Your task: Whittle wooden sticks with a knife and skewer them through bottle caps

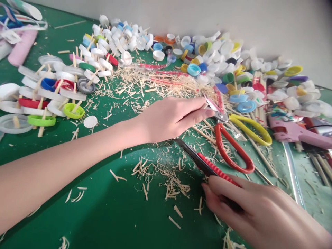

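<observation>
My right hand (259, 207) is closed around the red and black handle of a utility knife (207, 164). Its dark blade points up and left, and the tip goes out of sight beneath my left hand (173, 116). That hand reaches across the green table with its thumb and forefinger close together beside the scissors (221, 117). A small pale bit shows between the fingertips, but I cannot tell what it is. The scissors lie with one yellow and one red handle loop toward the right. Wood shavings (173, 180) are scattered under and around both hands.
Bottle caps on sticks (59, 84) crowd the left and back. Loose caps (215, 58) are heaped along the wall. A pink glue gun (298, 131) lies at right beside a clear glue stick (293, 173). Thin wooden sticks (261, 155) lie near the scissors.
</observation>
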`<state>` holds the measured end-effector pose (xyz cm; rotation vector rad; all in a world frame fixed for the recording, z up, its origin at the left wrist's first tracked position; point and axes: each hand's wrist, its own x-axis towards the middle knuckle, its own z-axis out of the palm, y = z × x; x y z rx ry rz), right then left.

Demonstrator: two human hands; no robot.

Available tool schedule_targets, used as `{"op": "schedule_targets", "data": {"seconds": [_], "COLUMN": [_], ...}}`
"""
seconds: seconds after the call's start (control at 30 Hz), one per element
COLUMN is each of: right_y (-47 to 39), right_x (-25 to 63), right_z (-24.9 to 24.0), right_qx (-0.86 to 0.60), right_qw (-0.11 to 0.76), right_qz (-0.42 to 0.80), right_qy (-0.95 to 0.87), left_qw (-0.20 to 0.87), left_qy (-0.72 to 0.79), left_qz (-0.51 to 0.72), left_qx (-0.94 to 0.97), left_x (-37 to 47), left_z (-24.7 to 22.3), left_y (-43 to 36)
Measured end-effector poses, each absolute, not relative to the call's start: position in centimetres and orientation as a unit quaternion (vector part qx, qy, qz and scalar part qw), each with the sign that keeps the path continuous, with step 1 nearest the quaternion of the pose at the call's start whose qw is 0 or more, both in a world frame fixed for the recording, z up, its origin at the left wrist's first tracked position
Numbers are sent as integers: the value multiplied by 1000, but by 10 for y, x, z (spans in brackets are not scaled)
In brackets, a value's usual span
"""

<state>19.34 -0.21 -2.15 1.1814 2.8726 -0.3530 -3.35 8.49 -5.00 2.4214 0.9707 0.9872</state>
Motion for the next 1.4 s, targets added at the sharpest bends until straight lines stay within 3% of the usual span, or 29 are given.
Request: {"op": "schedule_targets", "data": {"seconds": [0.23, 0.6, 0.83, 1.4], "right_y": [6, 11, 14, 13], "right_x": [199, 199, 195, 191], "right_z": [-20, -19, -21, -18], "right_qx": [353, 331, 332, 335], "right_qw": [19, -73, -15, -32], "right_qz": [-150, -34, -37, -71], "right_qy": [923, 940, 942, 939], "left_qw": [194, 196, 173, 182], "left_qy": [348, 341, 348, 346], "left_qz": [349, 341, 333, 333], "left_qx": [849, 854, 859, 858], "left_x": [-34, -33, -33, -33], "left_z": [-48, -49, -50, -48], "left_y": [84, 84, 84, 82]}}
